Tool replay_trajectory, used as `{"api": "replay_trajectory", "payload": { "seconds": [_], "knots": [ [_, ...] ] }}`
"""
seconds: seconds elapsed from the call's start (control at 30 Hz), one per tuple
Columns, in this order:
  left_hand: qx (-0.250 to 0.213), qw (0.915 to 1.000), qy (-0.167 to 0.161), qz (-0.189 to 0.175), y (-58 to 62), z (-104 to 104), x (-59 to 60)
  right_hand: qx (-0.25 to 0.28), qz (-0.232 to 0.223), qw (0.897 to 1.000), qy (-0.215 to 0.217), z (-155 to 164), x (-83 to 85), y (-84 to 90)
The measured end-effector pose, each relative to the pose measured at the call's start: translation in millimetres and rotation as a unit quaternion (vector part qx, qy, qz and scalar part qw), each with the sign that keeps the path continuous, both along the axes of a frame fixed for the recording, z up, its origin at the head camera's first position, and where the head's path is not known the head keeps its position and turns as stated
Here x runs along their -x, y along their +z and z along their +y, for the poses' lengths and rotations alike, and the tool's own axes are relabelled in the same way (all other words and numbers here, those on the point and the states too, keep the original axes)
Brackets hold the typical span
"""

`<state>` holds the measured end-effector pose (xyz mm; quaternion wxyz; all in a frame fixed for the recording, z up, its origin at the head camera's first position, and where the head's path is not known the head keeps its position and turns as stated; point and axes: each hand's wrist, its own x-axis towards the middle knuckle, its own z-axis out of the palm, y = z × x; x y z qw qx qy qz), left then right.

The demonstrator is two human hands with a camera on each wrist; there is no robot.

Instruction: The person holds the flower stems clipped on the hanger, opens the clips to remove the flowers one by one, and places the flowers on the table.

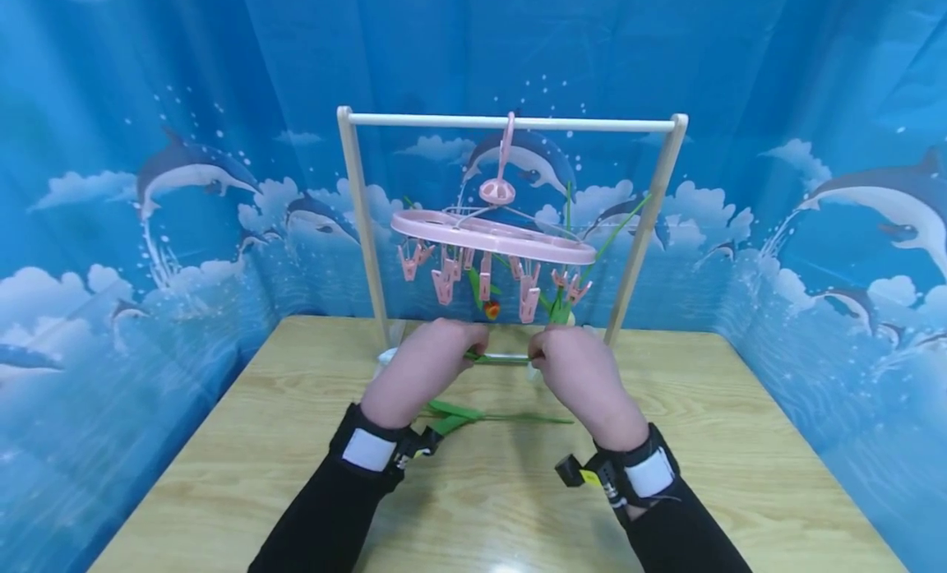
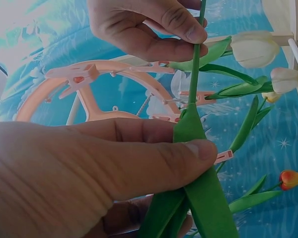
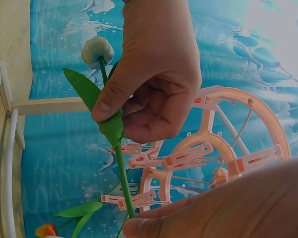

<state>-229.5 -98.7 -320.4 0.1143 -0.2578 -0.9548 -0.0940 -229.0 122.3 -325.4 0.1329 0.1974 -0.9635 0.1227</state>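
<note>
A white artificial tulip [image 3: 97,51] with green leaves is held sideways between both hands. My left hand [image 1: 432,363] pinches it at the leaf base [image 2: 187,124], thumb pressed along the leaf. On the bare green stem [image 2: 194,74], the fingertips of my right hand [image 1: 580,363] pinch further along. Just beyond the hands hangs a pink oval clip hanger [image 1: 491,237]. Its pink clothespins [image 1: 484,277] carry several tulips head down, among them an orange-red one [image 1: 491,310] and white ones [image 2: 256,49]. Another tulip's leaves [image 1: 451,417] and stem lie on the table below my hands.
The hanger's hook [image 1: 506,145] sits over the white top bar [image 1: 414,121] of a wooden-sided stand [image 1: 362,219]. The stand is at the back of the light wood table [image 1: 710,458]. A blue dolphin-print curtain [image 1: 296,80] encloses the back and sides.
</note>
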Motion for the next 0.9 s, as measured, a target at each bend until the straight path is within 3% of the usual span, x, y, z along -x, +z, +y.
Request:
{"api": "replay_trajectory", "payload": {
  "seconds": [0.27,0.9],
  "knots": [
    [0.004,1.0000,0.003,0.005,-0.9,3,5.5,-0.010,-0.005,1.000,-0.005,0,4.0,0.4],
    [0.013,0.9999,0.003,-0.008,-16.1,2,8.2,0.000,-0.047,0.999,0.005,-1,11.2,-13.5]
  ]
}}
